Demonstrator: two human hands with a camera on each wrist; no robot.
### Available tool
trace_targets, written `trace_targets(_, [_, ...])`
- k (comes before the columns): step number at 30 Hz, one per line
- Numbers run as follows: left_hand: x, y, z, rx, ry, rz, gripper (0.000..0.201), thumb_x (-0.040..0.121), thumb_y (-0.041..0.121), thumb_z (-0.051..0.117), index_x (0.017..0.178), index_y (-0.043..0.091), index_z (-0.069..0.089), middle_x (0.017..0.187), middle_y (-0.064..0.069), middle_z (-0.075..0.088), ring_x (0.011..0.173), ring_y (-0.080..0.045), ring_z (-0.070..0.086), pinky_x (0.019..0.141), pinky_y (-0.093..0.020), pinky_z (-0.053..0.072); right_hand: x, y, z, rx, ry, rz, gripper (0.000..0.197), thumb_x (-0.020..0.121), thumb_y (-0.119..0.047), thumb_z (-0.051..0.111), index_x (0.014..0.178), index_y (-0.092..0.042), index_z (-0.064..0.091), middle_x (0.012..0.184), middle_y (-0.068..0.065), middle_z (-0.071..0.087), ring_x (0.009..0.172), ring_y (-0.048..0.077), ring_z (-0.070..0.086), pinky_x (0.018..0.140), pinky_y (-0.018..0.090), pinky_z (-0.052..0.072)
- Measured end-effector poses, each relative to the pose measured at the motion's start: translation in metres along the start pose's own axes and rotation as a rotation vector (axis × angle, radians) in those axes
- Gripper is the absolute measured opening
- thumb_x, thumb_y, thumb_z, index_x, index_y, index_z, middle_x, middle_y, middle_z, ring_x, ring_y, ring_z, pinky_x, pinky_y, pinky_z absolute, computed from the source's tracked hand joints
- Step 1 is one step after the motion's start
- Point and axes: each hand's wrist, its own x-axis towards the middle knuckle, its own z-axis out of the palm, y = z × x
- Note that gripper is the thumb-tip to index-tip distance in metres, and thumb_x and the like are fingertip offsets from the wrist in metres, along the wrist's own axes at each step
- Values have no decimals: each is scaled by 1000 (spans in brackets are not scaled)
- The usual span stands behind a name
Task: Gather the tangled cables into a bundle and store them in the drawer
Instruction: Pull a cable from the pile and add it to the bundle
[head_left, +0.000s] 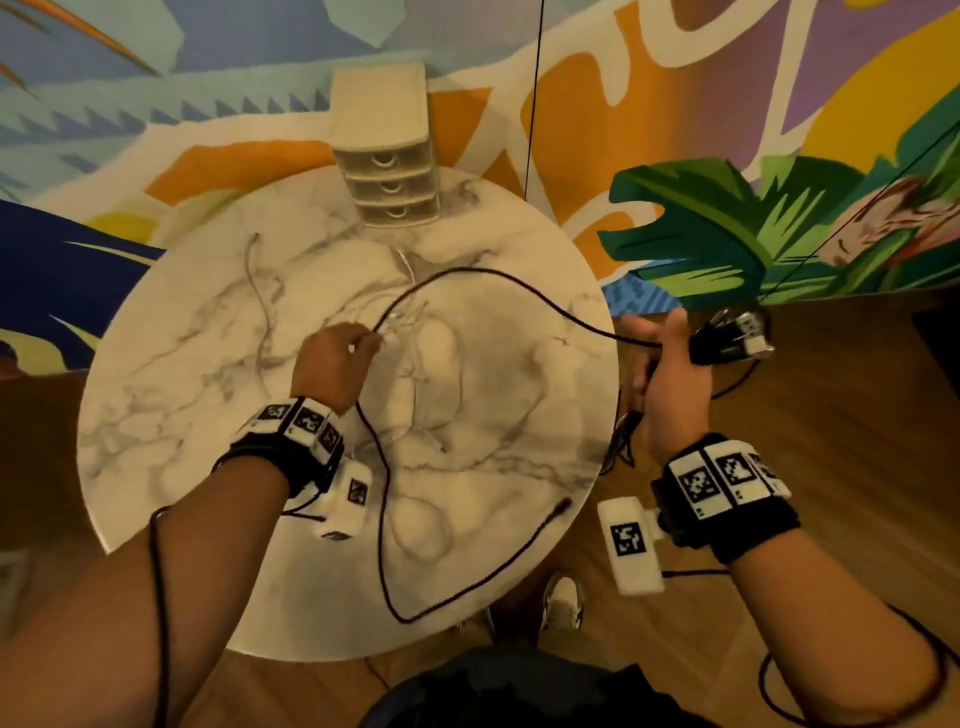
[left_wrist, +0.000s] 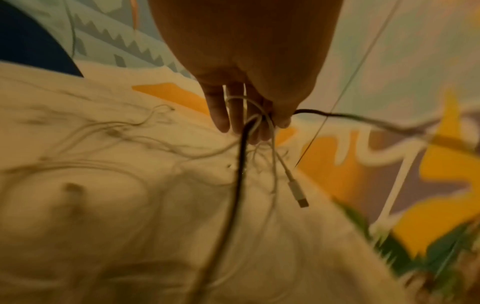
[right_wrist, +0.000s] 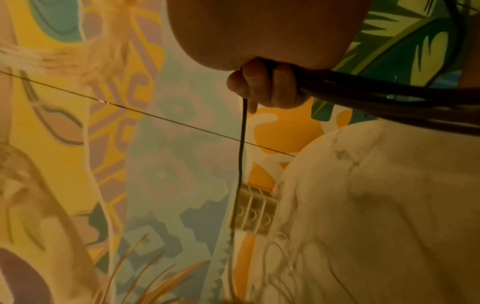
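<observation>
Head view: the left hand (head_left: 337, 358) hovers over the middle of the round tabletop (head_left: 171, 322), fingertips pinched on the black cable (head_left: 519, 288) and some white cables (head_left: 415, 364). The black cable arcs toward the right edge into the right hand (head_left: 670, 369), held just past that edge. The drawer unit (head_left: 387, 176), all drawers closed, stands at the far edge.

Left wrist view: the fingers (left_wrist: 221, 115) curl round a white loop and the black cable; a white plug (left_wrist: 297, 190) dangles below.

Right wrist view: the fingers (right_wrist: 262, 86) are closed round a gathered black coil (right_wrist: 389, 98), one strand hanging down.

The slack runs left to right between the hands; the left is nearer the loose tangle, so it likely gathers next.
</observation>
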Motion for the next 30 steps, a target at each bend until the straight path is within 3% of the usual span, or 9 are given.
trace_targets(3, [5, 23, -17, -91, 251, 25, 29, 93, 33, 51, 89, 10, 70, 92, -8, 70, 91, -29, 61, 78, -32, 41, -6, 20, 2, -81, -107, 113, 50, 99, -47, 37, 88, -8, 66, 38, -4, 34, 32, 10, 25, 37, 18, 19])
trace_targets(6, [0, 49, -31, 188, 446, 290, 21, 92, 28, 57, 87, 13, 70, 95, -6, 69, 99, -26, 56, 87, -35, 29, -16, 31, 12, -185, -266, 109, 56, 101, -41, 34, 90, 0, 70, 40, -1, 33, 33, 10, 24, 36, 19, 18])
trace_targets(10, [-15, 74, -17, 337, 351, 673, 21, 92, 27, 54, 80, 15, 66, 85, -3, 67, 91, -23, 62, 96, -38, 31, -32, 16, 48, -196, -451, 62, 49, 101, -37, 36, 98, -1, 69, 40, -1, 31, 33, 8, 24, 36, 21, 20])
trace_targets(14, [-30, 75, 13, 365, 285, 789, 19, 93, 24, 53, 80, 15, 63, 82, -2, 67, 90, -22, 65, 99, -40, 35, -35, -1, 81, -165, -551, 34, 37, 100, -30, 41, 106, -3, 65, 38, -2, 32, 32, 9, 25, 36, 20, 21])
trace_targets(18, [-34, 52, 30, 427, 203, 627, 2, 82, 17, 62, 84, 16, 61, 81, -1, 66, 86, -24, 63, 97, -43, 38, -31, -1, 90, -144, -481, 64, 36, 100, -23, 42, 73, -7, 60, 36, -1, 34, 31, 11, 24, 35, 19, 20])
trace_targets(19, [-32, 41, 30, 465, 174, 543, 9, 77, 15, 68, 83, 16, 61, 79, -2, 65, 84, -25, 62, 95, -43, 41, -30, -4, 88, -127, -453, 54, 37, 100, -23, 41, 70, -9, 57, 36, -2, 36, 31, 11, 25, 36, 19, 20])
trace_targets(22, [-20, 7, 14, 480, 142, 324, 8, 72, 14, 68, 78, 15, 62, 77, -5, 64, 80, -30, 62, 86, -42, 43, -22, -25, 77, -28, -353, 40, 38, 101, -26, 40, 68, -14, 53, 39, -4, 42, 34, 9, 31, 38, 18, 20])
trace_targets(26, [-15, -26, -1, 478, 143, 205, 7, 82, 17, 58, 82, 11, 62, 82, -9, 64, 83, -32, 60, 80, -41, 38, -13, -44, 58, 74, -304, 6, 38, 102, -27, 38, 68, -15, 51, 41, -4, 44, 33, 8, 30, 38, 15, 17])
trace_targets(30, [-26, -67, 0, 533, -20, -80, 22, 89, 22, 56, 104, 9, 66, 111, -15, 62, 103, -38, 55, 87, -46, 39, -11, -39, 49, 92, -260, 8, 38, 101, -29, 38, 68, -16, 50, 40, -4, 43, 33, 8, 28, 41, 21, 12])
